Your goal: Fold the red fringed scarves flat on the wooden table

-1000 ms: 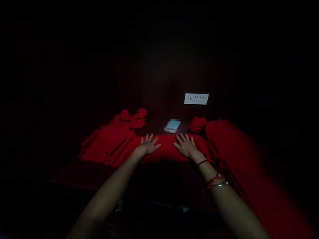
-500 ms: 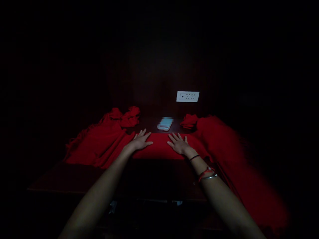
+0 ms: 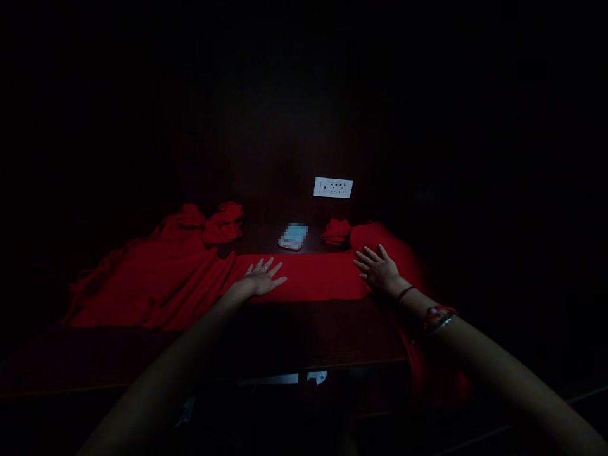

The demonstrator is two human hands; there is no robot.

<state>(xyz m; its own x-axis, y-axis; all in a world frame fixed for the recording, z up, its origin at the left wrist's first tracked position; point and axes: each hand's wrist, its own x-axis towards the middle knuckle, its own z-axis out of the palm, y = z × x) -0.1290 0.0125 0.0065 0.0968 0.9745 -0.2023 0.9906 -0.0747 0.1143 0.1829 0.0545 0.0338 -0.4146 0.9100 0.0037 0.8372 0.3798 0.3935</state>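
Press left hand (image 3: 261, 282) and right hand (image 3: 381, 273) flat on red cloth (image 3: 318, 277), fingers spread wide, easing folds (image 3: 190, 292) evenly across worktop (image 3: 327, 332).

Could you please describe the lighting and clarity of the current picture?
Head view: weak light reaches the middle, showing the spread red cloth and the white rectangular socket plate; head view: the outer edges fall to near black; head view: coarse pixel blocks hide most of the flat, pale phone-like object.
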